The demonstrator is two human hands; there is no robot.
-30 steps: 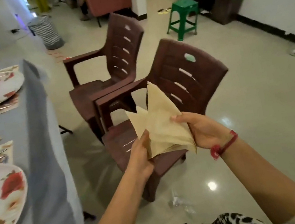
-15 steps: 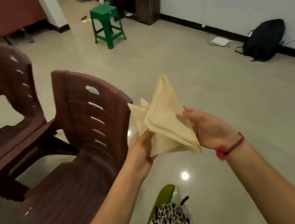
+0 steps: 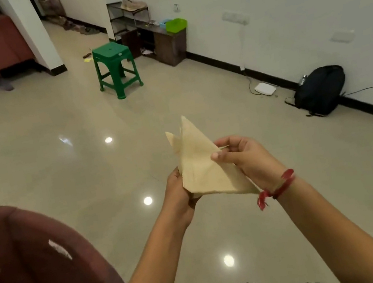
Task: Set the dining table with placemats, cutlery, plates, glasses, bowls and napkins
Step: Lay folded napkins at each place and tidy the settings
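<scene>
We hold a stack of folded tan napkins (image 3: 200, 168) above the glossy floor (image 3: 57, 151), near the middle. Our left hand (image 3: 178, 200) grips its lower edge; our right hand (image 3: 245, 158) pinches the right edge.

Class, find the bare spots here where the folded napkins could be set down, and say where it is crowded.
The top of the green stool is bare. Open floor lies between stool, brown chair and backpack. The low cabinet is crowded with a green basket. The left hand and right hand grip the napkins.
</scene>
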